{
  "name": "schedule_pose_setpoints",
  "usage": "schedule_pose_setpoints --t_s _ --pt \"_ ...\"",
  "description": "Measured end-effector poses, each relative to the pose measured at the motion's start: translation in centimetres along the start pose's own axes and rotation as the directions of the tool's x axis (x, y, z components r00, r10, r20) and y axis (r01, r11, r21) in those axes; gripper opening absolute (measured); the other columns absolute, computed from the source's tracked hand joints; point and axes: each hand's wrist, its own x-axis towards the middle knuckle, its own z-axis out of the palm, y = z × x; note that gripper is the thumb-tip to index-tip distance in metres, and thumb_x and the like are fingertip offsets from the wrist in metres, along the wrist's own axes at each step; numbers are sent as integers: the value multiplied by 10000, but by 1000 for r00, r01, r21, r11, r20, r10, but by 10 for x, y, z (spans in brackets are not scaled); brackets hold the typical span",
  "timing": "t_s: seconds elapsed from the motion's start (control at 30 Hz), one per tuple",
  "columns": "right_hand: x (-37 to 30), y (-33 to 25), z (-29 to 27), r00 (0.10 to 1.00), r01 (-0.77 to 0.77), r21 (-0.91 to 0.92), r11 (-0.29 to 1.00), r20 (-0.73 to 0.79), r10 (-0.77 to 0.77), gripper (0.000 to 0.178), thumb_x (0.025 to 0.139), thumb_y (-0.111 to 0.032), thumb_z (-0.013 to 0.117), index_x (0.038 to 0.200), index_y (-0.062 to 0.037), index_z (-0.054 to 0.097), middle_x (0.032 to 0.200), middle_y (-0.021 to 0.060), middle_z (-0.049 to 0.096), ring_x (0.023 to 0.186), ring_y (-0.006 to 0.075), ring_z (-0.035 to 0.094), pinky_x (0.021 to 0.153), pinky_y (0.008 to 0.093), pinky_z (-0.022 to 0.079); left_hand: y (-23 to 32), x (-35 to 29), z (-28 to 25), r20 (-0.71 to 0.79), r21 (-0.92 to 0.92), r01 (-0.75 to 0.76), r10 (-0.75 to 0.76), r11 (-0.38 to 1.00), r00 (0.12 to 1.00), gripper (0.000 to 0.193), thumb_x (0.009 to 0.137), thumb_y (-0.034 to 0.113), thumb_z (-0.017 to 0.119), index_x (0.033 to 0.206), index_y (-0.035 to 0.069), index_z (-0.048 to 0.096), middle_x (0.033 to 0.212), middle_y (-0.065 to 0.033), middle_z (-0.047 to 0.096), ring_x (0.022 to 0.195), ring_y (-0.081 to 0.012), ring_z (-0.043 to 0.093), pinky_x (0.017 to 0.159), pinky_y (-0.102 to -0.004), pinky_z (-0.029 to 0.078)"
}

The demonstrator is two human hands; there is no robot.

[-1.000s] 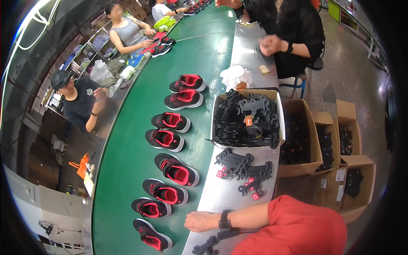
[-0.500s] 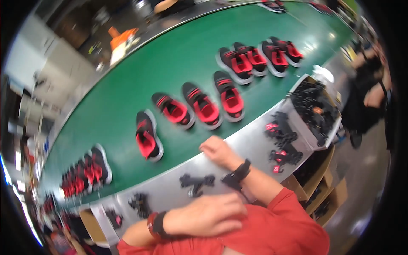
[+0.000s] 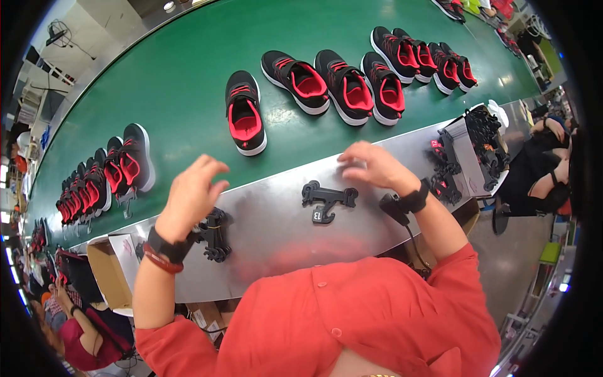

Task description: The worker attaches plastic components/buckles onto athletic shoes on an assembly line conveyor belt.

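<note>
Swung back toward the bench (image 3: pixel 276 232) since half a second ago. Left hand (image 3: pixel 191 191) lifted mid-frame, fingers spread, empty. Right hand (image 3: pixel 370 166) loosely curled beside black shoe insert (image 3: pixel 328 200), seemingly holding nothing.

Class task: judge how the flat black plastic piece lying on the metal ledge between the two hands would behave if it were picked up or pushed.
The black plastic piece looks thin and moulded, so probably stiff and light. It lies flat, so it is unlikely to roll or tip. On the smooth, shiny metal ledge a push would likely make it slide easily.

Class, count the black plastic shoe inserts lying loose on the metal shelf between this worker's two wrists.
1: a black shoe insert lies mid-shelf; another cluster sits partly hidden behind the left wrist.
</note>
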Motion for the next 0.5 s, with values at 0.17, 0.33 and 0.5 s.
schedule_pose_setpoints --t_s 0.17,0.33,0.5 --pt "-6 -39 18 957 115 -285 952 287 -29 428 664 -249 792 1009 -60 623 881 112 611 890 323 574 789 416 453 -43 43 10 -184 56 -138 146 989 972 451 725 -4 697 1141 89 550 1161 -105 545 751 -274 630 680 -367 517" --pt "-23 -38 39 988 89 -200 976 142 -61 263 681 -198 725 834 -21 605 843 155 588 869 347 571 790 433 453 -54 88 37 -31 118 -372 378 921 925 393 740 58 674 1111 81 544 1207 -121 533 989 -345 587 791 -424 509" --pt "-1 -32 69 978 147 -127 981 166 -125 270 647 -193 735 806 -7 622 847 168 615 861 368 589 748 453 470 -90 67 47 -100 -17 -344 341 939 935 236 705 39 677 930 57 608 845 -160 611 781 -376 606 671 -440 488"
